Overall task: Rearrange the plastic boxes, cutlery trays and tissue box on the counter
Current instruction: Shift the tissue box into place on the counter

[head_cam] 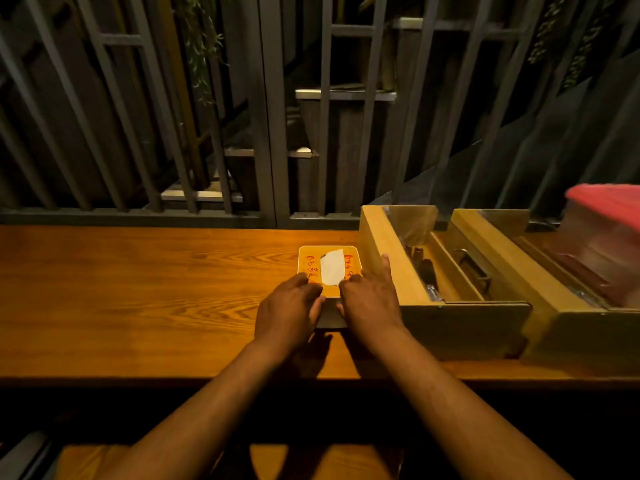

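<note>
A tissue box [329,259] with an orange top, red writing and a white tissue sticking out stands on the wooden counter [138,289], right beside a wooden cutlery tray [388,268]. My left hand [289,308] grips its near left corner, my right hand [369,299] its near right side, fingers resting on the top. The cutlery tray holds dark utensils in its compartments. A second wooden tray [512,268] stands to its right. On that tray rests a clear plastic box with a red lid [609,209], blurred at the frame's edge.
A dark metal railing [270,133] runs along the counter's far edge, with stairs and hanging plants behind it. The counter's near edge [173,379] drops into shadow. Bare wood stretches to the left of the tissue box.
</note>
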